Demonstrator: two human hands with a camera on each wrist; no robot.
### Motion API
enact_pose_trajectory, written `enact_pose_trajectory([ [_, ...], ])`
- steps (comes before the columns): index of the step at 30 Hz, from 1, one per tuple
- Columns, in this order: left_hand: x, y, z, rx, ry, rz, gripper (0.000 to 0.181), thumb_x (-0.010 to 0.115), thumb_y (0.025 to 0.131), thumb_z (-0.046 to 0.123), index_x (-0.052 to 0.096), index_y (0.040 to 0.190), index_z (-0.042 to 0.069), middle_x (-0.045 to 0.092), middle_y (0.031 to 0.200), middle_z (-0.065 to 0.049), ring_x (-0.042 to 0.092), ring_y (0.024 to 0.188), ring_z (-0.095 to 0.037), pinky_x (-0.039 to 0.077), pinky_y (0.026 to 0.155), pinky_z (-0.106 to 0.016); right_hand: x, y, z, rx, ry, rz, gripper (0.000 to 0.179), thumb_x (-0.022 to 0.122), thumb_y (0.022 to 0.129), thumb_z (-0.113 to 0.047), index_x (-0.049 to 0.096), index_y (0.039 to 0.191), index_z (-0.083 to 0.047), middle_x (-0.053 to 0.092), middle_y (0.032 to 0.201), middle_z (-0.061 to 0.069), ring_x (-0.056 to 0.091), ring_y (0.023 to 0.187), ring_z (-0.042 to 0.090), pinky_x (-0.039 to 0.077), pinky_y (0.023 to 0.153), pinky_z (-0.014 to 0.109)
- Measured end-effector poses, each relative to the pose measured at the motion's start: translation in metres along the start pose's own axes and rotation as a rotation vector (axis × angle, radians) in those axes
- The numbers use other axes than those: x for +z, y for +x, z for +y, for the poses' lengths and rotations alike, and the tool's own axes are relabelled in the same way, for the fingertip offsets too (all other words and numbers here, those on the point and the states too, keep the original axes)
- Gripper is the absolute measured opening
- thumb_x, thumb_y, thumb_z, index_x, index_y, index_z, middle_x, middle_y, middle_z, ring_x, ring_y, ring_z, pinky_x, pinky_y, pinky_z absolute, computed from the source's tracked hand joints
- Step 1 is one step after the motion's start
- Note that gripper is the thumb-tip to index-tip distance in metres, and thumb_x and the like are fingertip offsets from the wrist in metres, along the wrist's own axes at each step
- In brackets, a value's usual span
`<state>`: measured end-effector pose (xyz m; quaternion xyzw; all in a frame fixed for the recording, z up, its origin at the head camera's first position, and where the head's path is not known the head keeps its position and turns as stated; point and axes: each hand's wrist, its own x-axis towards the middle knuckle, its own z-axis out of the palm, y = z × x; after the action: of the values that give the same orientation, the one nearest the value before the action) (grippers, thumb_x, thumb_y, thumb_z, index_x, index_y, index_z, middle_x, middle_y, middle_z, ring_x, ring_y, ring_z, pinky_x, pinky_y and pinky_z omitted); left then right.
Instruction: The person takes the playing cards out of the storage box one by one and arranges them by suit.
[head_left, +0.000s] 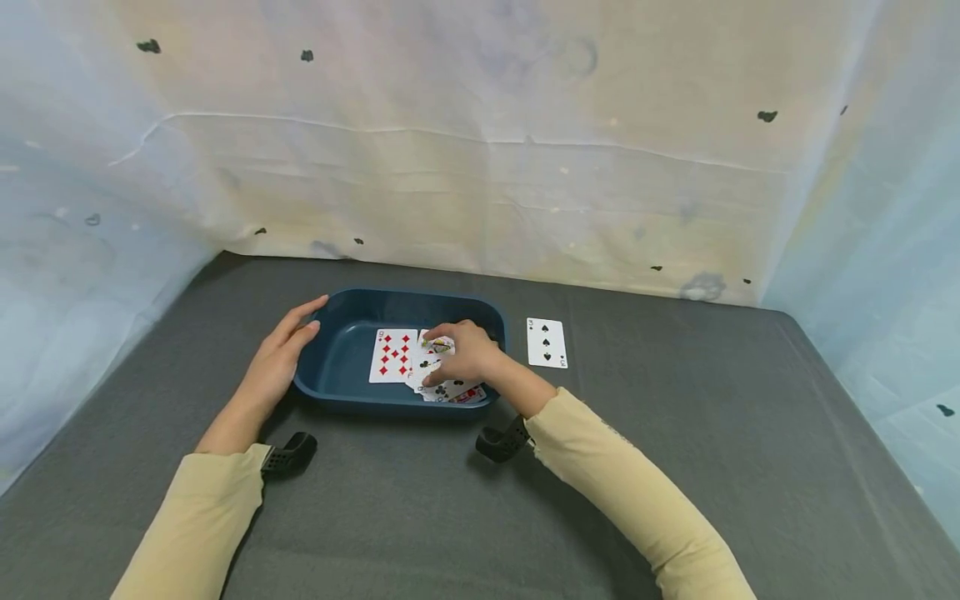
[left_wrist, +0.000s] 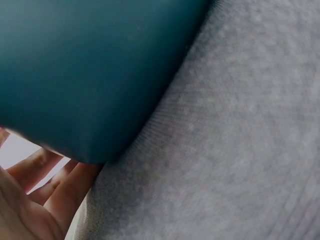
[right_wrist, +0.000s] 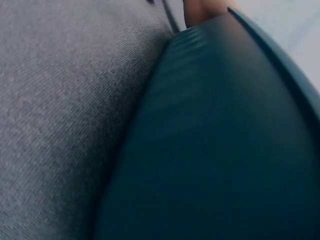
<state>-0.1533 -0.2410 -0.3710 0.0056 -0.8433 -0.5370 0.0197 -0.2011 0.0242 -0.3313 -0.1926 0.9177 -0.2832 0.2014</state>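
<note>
A dark blue tub (head_left: 341, 346) stands on the grey cloth, with playing cards lying in its right half. My left hand (head_left: 281, 354) is at the tub's left end, its fairly straight fingers against the outer wall and its thumb at the rim. In the left wrist view, fingers (left_wrist: 72, 192) rest along the tub's outside. My right hand (head_left: 468, 354) reaches into the tub, thumb and fingers spread over a loose pile of cards (head_left: 442, 389) with clubs and picture faces. Left of that pile lies a diamonds card (head_left: 393, 356), face up.
A three of spades (head_left: 547, 342) lies face up on the cloth, right of the tub. Pale patterned fabric (head_left: 487, 192) hangs behind and at both sides of the grey-covered table (head_left: 390, 517). The tub's outer wall (right_wrist: 210, 140) fills much of the right wrist view.
</note>
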Motion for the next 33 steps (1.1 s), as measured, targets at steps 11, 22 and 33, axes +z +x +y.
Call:
enact_pose_trajectory([
  [11,0.0027,-0.0001,0.0022,0.005,-0.008,-0.002,0.052,0.032,0.104,0.040,0.025,0.153,0.025,0.011,0.161,-0.011,0.011,0.145,-0.043,0.011,0.109,-0.069,0.0048,-0.0046,-0.0025,0.065,-0.200,0.014,0.078,0.087,0.069,-0.031,0.050,0.137,-0.019,0.042,0.127,0.013,0.040,0.113,0.027,0.038,0.096,0.045],
  [22,0.0027,0.0003,0.0014,-0.003,-0.011,0.000,0.052,0.033,0.104,0.041,0.025,0.153,0.025,0.011,0.161,-0.010,0.011,0.145,-0.042,0.011,0.109,-0.069,0.0020,-0.0008,-0.0007,0.052,-0.065,0.061,0.049,0.079,0.080,-0.027,0.060,0.121,-0.010,0.061,0.119,0.012,0.056,0.098,0.023,0.047,0.080,0.035],
  [33,0.0007,0.0000,0.0010,-0.026,-0.001,0.004,0.052,0.032,0.104,0.041,0.024,0.153,0.027,0.011,0.161,-0.010,0.011,0.145,-0.042,0.011,0.109,-0.069,0.0005,0.0023,0.0006,0.013,0.302,0.142,0.031,0.046,0.100,-0.013,0.056,0.129,-0.007,0.061,0.121,0.014,0.057,0.098,0.025,0.045,0.071,0.031],
])
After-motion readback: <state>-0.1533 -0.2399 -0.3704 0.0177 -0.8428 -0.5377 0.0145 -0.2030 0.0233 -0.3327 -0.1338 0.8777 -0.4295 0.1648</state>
